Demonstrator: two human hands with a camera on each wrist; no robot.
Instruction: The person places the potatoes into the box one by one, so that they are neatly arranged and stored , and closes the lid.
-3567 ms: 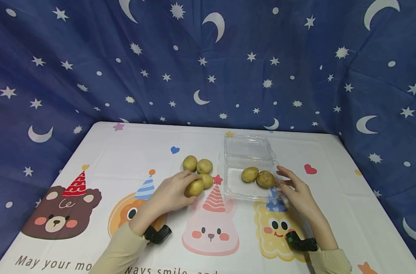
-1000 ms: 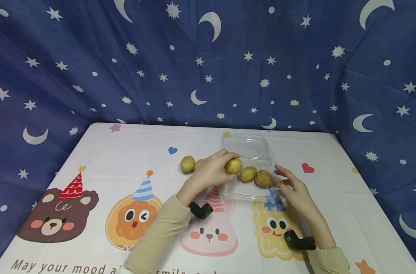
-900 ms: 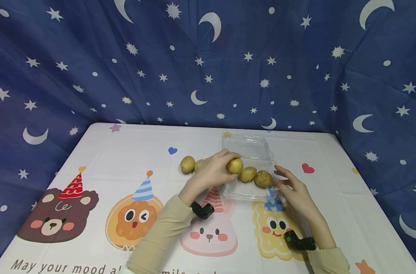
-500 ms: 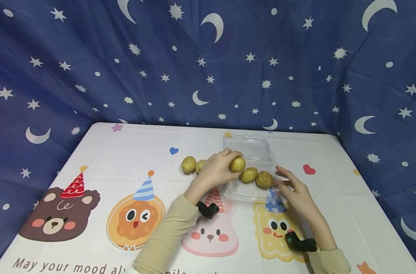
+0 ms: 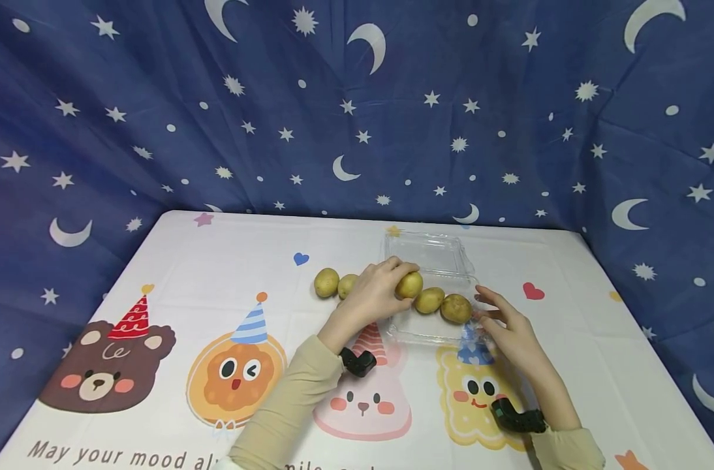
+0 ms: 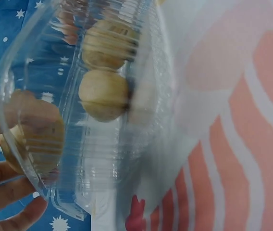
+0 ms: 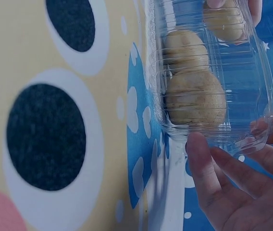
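My left hand (image 5: 369, 294) grips a potato (image 5: 410, 285) between thumb and fingers, at the left side of a clear plastic clamshell container (image 5: 412, 328). Inside the base lie two more potatoes, a smooth yellow one (image 5: 429, 300) and a browner one (image 5: 456, 309), touching each other. My right hand (image 5: 512, 329) holds the container's right end; in the right wrist view its thumb (image 7: 199, 154) is at the outer wall and a fingertip reaches past the rim. Seen through the plastic in the left wrist view, the gripped potato (image 6: 38, 137) sits higher than the other two.
Two loose potatoes show left of the container, one whole (image 5: 326, 282) and one (image 5: 347, 286) partly covered by my left hand. The container's lid (image 5: 424, 253) lies folded back behind the base. A printed white cloth (image 5: 233, 248) covers the table, with a starry blue curtain (image 5: 310, 143) behind.
My left hand has carried a potato from the loose group rightward to the container. Over the last half second it has hardly moved. The right hand has stayed at the container's right end.
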